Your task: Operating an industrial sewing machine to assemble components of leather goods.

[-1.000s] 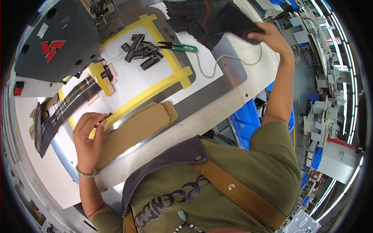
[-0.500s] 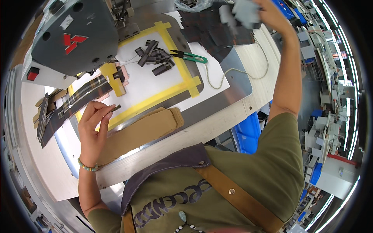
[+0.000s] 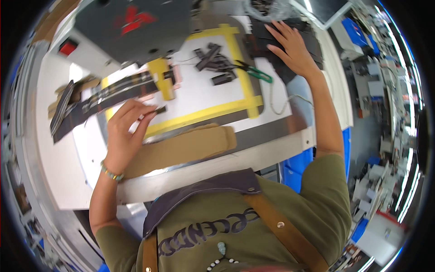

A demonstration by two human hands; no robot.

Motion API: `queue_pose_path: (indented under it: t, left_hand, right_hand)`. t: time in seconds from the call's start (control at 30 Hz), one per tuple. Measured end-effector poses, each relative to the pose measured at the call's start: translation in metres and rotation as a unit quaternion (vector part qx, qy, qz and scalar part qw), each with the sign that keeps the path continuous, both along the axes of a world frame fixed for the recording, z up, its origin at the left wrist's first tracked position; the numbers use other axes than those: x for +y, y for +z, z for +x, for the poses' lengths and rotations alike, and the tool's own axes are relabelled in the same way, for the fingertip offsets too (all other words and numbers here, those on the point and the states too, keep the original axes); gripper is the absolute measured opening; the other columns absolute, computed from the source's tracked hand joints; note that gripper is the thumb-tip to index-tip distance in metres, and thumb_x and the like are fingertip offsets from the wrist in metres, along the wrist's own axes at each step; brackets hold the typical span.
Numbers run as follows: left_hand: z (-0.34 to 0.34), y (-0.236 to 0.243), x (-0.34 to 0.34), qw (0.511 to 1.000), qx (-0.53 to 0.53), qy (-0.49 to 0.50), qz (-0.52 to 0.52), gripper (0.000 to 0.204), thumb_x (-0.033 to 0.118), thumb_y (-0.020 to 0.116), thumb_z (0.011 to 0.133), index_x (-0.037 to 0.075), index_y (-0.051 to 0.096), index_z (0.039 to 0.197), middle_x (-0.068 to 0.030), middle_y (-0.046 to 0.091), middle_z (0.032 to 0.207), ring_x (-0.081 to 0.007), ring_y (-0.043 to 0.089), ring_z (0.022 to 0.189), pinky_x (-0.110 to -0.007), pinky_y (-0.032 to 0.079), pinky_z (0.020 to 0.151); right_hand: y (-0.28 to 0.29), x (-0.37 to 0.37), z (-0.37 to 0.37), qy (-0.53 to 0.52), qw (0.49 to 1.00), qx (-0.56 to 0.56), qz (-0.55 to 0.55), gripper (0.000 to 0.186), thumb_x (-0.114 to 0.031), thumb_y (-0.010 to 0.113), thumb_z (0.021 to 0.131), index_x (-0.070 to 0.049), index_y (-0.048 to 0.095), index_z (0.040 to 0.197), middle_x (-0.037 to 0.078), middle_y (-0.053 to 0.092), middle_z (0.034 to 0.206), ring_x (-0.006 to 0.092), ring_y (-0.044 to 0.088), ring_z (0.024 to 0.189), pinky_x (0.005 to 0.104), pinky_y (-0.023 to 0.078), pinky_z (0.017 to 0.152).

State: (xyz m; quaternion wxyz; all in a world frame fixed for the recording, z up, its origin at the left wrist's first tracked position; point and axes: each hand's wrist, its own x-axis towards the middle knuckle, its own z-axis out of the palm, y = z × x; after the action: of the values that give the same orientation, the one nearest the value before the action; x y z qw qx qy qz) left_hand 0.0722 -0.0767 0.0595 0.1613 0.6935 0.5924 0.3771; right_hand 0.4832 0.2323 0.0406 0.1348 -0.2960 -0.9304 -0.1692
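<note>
My left hand pinches a small dark fabric tab between thumb and fingertips, above the near edge of a yellow-taped white sheet. At the far right, my right hand lies with fingers spread over dark fabric pieces, holding nothing that I can see. Several short dark folded tabs are heaped on the white sheet. Beside them lie green-handled thread snips. A dark plaid strip runs leftward from a yellow clamp-like part under the machine.
A dark grey sewing machine head overhangs the far left, blurred by motion. Stacked brown cardboard strips lie along the table's near side. A pale cord curves at the right. Blue bins stand below the table edge.
My right hand, which held blurred light grey pieces, is now spread on the dark fabric without them. The left hand keeps its pinch on the tab. The whole view has shifted.
</note>
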Motion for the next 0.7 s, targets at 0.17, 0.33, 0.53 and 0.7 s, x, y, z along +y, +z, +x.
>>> queue_pose_path:
  t: [0.17, 0.33, 0.53, 0.7]
  left_hand:
    - [0.001, 0.000, 0.011, 0.998, -0.028, 0.051, 0.007, 0.011, 0.000, 0.080, 0.091, 0.000, 0.078, 0.102, -0.0099, 0.077, 0.093, -0.0198, 0.070, 0.077, -0.029, 0.057, 0.071]
    - [0.001, -0.011, 0.015, 0.980, -0.159, 0.079, -0.086, 0.010, 0.005, 0.081, 0.094, 0.000, 0.079, 0.102, -0.0044, 0.078, 0.092, -0.0105, 0.069, 0.079, -0.027, 0.059, 0.076]
    - [0.004, -0.018, 0.022, 0.961, -0.234, 0.077, -0.129, 0.012, 0.006, 0.082, 0.094, -0.002, 0.078, 0.102, -0.0044, 0.078, 0.091, -0.0085, 0.069, 0.081, -0.026, 0.059, 0.078]
    - [0.011, -0.018, 0.021, 0.979, -0.188, 0.041, -0.070, 0.008, 0.001, 0.081, 0.093, -0.001, 0.078, 0.100, -0.0064, 0.077, 0.091, -0.0124, 0.071, 0.080, -0.028, 0.059, 0.078]
  right_hand:
    - [0.000, -0.005, 0.001, -0.013, 0.998, 0.031, -0.055, 0.057, -0.043, 0.055, 0.111, -0.016, 0.051, 0.161, 0.009, 0.041, 0.172, 0.0327, 0.031, 0.162, 0.0589, 0.019, 0.131]
    - [0.048, -0.080, -0.080, 0.101, 0.934, 0.194, -0.282, 0.032, -0.021, 0.065, 0.106, -0.003, 0.075, 0.131, 0.016, 0.075, 0.127, 0.0339, 0.070, 0.119, 0.0447, 0.052, 0.105]
    - [0.033, -0.140, -0.155, 0.174, 0.863, 0.193, -0.433, 0.024, -0.019, 0.074, 0.099, 0.000, 0.080, 0.112, 0.016, 0.079, 0.104, 0.0308, 0.075, 0.096, 0.0387, 0.057, 0.086]
    - [0.025, -0.157, -0.186, 0.169, 0.817, 0.209, -0.511, 0.023, -0.015, 0.081, 0.094, -0.003, 0.080, 0.114, 0.013, 0.079, 0.101, 0.0248, 0.074, 0.090, 0.0347, 0.057, 0.082]
